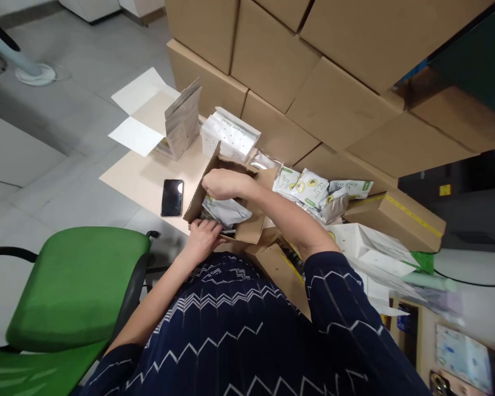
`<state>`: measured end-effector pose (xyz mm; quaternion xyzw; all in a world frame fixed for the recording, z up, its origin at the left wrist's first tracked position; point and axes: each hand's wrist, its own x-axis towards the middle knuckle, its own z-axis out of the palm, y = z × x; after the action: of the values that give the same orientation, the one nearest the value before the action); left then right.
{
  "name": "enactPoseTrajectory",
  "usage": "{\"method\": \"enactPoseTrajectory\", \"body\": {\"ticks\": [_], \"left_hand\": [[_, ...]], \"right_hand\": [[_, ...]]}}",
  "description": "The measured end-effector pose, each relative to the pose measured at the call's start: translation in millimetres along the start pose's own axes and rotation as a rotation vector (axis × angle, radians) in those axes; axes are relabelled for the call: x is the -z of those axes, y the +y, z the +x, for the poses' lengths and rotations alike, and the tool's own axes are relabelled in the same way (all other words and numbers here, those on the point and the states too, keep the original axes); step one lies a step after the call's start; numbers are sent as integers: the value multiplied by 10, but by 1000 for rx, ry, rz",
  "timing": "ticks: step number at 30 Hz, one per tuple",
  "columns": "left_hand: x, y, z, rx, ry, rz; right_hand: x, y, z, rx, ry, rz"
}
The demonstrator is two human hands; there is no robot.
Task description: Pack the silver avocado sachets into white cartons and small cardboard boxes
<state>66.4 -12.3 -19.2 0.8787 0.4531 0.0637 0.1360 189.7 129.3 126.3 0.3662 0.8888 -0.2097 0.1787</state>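
An open cardboard box [196, 199] stands on the table in front of me, with white-and-silver pouches [227, 211] inside. My left hand [205, 236] has its fingers curled over the box's near left edge. Above the pouches, at the far side of the opening, my right hand [221, 183] is closed with the wrist bent down. Its fingertips are hidden, so I cannot tell whether it grips a pouch. A phone [172, 197] lies to the left of the box. Just behind the box is a white "Super Meal" carton [230, 135].
Several printed pouches [311, 187] are heaped to the right. An opened white carton [176, 124] stands at the back left, flaps spread. Stacked cardboard boxes [272, 60] form a wall behind. A green chair [78, 286] is at my left; white cartons [371, 247] lie at right.
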Motion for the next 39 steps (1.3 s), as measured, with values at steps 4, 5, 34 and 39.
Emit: {"method": "enactPoseTrajectory", "body": {"ticks": [4,5,34,39], "left_hand": [[-40,-28,-5,18,10,-23],[-45,-36,-9,21,11,-26],[51,-56,55,0,-27,42],[50,-73,41,-19,-1,15]], "right_hand": [[44,-279,-61,8,47,7],[57,-319,-106,9,59,-3],[-1017,507,265,-161,-501,601],[-522,1099,-363,114,-44,1142]]}}
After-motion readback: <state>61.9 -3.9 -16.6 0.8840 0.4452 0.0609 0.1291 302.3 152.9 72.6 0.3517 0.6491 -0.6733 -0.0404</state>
